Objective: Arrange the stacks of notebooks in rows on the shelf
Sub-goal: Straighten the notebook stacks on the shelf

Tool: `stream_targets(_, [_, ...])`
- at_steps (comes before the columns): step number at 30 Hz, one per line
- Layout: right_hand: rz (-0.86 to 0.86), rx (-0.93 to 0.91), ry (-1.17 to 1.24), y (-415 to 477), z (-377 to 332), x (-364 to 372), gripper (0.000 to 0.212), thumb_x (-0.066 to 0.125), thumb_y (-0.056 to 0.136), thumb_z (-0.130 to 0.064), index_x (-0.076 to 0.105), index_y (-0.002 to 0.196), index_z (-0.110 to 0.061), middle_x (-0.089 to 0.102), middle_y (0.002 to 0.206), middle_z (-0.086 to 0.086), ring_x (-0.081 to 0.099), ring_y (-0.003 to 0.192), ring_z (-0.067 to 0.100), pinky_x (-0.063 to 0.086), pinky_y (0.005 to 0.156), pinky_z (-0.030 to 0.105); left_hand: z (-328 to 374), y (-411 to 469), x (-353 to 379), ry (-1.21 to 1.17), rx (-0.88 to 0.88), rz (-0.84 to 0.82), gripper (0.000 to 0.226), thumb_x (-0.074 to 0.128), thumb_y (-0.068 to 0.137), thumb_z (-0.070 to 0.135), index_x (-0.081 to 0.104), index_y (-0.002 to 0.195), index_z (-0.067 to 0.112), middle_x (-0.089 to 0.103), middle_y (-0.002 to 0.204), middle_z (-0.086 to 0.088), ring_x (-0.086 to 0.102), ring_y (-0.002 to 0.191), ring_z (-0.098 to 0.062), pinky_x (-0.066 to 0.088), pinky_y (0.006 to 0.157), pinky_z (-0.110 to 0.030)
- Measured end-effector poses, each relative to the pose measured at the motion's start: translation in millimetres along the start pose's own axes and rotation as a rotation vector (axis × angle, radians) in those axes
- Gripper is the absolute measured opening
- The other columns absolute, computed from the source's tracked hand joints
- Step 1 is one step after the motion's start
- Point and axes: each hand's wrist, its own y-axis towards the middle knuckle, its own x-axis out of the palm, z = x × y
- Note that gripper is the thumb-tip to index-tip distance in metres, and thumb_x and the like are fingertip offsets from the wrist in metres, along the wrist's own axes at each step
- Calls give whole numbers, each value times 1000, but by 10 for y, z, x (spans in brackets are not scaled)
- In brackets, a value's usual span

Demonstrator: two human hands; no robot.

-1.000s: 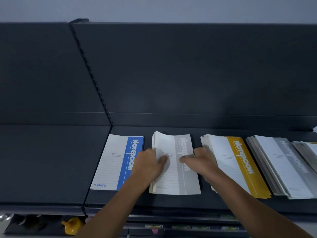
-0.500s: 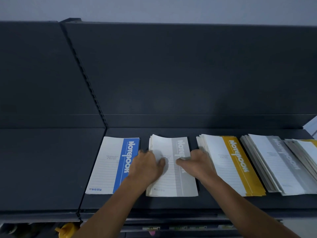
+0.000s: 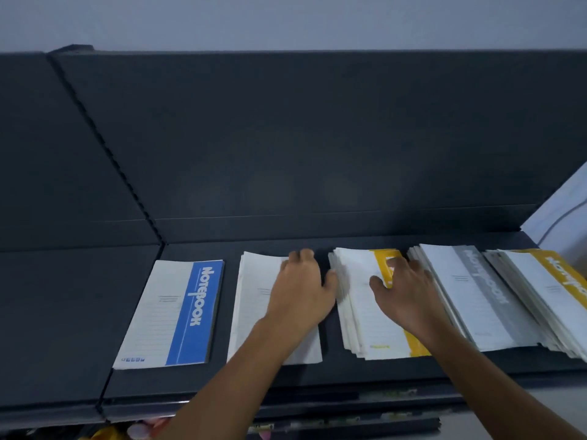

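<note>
Five notebook stacks [image 3: 171, 312] lie side by side on the dark shelf [image 3: 349, 379].

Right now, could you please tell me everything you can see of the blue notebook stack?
The blue notebook stack lies flat on the dark shelf, leftmost in the row. Its white paper cover shows faint lines, a blue band reading Notebook in white, and small blue squares at its near corner. It looks thin and squared. Only the shelf touches it; a gap parts it from the next stack.
</note>
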Motion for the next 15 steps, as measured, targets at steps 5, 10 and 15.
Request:
stream_targets(5, [-175, 34, 88, 90, 340, -81, 58, 55, 93, -40, 38, 140, -10, 40, 139, 17, 41, 129, 38, 41, 102, 44, 386, -21, 516, 4, -178, -188, 60, 50, 97, 52, 38, 135, 7, 52, 129, -14, 52, 119, -32, 46, 96, -41])
stream_targets(10, [-297, 104, 269, 163, 497, -88, 42, 53, 90, -36, 40, 122, -12, 47, 128, 11, 50, 118, 34, 49, 90, 45, 483, 64, 799, 95, -374, -177, 66, 50, 96, 54, 36, 136, 3, 49, 133, -17, 49, 122, -35, 43, 98, -42])
stream_targets(15, [-353, 83, 331, 155, 575, -104, 29, 54, 91, -29, 39, 111, -14, 60, 107, 7, 60, 98, 28, 46, 64, 33, 556, 166, 861, 19, -534, -247, 75, 59, 89, 51, 38, 140, 1, 49, 137, -17, 47, 127, -35, 44, 95, -36])
